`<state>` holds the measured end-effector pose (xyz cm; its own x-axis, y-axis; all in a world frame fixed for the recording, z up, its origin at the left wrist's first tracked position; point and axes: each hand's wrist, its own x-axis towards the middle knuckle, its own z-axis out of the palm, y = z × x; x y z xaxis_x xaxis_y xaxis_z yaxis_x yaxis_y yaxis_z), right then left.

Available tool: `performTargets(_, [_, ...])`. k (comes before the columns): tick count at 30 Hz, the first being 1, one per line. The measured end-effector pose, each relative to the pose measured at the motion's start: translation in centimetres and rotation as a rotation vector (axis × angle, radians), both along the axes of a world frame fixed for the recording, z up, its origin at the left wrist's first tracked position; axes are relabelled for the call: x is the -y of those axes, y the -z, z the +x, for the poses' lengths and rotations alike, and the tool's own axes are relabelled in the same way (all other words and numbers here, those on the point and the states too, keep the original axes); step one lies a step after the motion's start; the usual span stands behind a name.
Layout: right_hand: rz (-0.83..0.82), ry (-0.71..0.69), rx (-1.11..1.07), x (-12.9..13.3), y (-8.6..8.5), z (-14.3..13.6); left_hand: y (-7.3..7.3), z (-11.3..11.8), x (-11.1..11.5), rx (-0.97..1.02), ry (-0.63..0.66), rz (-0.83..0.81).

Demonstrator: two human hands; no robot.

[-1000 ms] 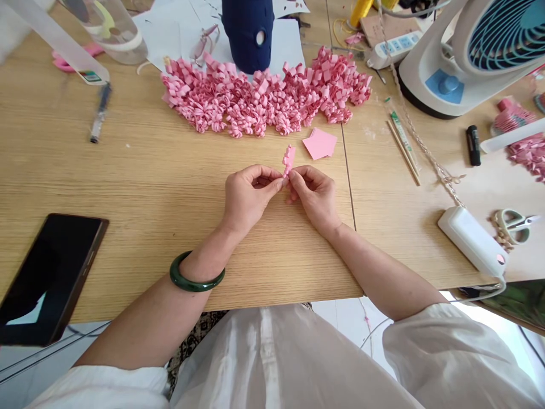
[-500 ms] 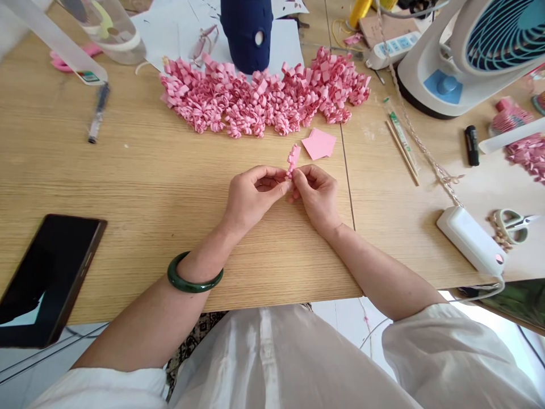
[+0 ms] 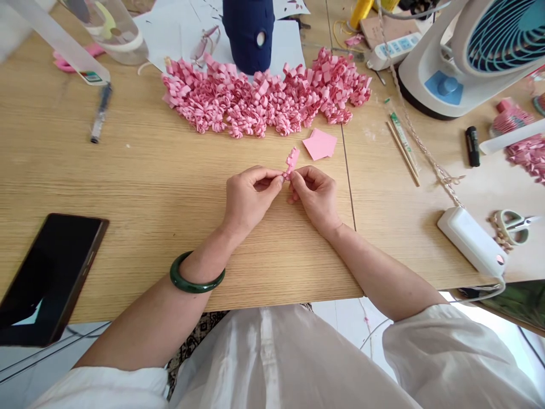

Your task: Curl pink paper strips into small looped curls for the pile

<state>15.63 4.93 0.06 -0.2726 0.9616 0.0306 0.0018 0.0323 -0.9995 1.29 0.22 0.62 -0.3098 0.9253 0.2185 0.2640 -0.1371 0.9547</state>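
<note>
Between my hands a small pink strip with looped, curled edges (image 3: 292, 159) stands up above the table. My left hand (image 3: 251, 196), below a dark green bangle (image 3: 196, 278), pinches its lower end between thumb and forefinger. From the other side, my right hand (image 3: 315, 196) pinches the same strip, fingers curled. Just beyond lie flat pink paper pieces (image 3: 319, 144) in a small overlapping stack. Farther back a long heap of curled pink paper pieces (image 3: 264, 99) stretches across the table.
A dark blue cup-like object (image 3: 247, 34) stands behind the heap. At left are a tablet (image 3: 46, 278) and a pen (image 3: 101, 113). To the right are a fan (image 3: 447, 68), wooden sticks (image 3: 403, 150), a black marker (image 3: 472, 146), a white box-like device (image 3: 472, 241) and scissors (image 3: 513, 227).
My left fingertips have shifted slightly left along the strip's lower end, and the strip sits a little lower. My right hand stays nearly in place.
</note>
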Motion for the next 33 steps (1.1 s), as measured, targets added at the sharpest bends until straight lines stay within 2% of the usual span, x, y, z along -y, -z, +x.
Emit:
performTargets(9, [0.147, -0.034, 0.107, 0.0, 0.4, 0.2, 0.6, -0.1, -0.7, 0.342, 0.05, -0.109])
performTargets(14, [0.351, -0.026, 0.198, 0.6, 0.2, 0.0, 0.6, -0.2, -0.8, 0.356, 0.019, -0.047])
performTargets(16, [0.323, -0.027, 0.18, 0.6, 0.3, -0.1, 0.5, -0.2, -0.8, 0.377, 0.012, -0.025])
performTargets(20, [0.127, -0.034, 0.104, 0.3, 0.2, -0.1, 0.4, -0.3, -0.9, 0.4, 0.019, -0.033])
performTargets(22, [0.08, -0.03, 0.085, 0.2, 0.2, 0.0, 0.5, -0.2, -0.9, 0.384, 0.017, -0.049])
performTargets(28, [0.208, 0.036, 0.039, -0.3, 0.5, 0.2, 0.7, -0.1, -0.9, 0.339, 0.091, -0.101])
performTargets(33, [0.108, 0.031, -0.01, -0.7, 0.7, 0.2, 0.6, -0.2, -0.8, 0.363, 0.105, -0.1])
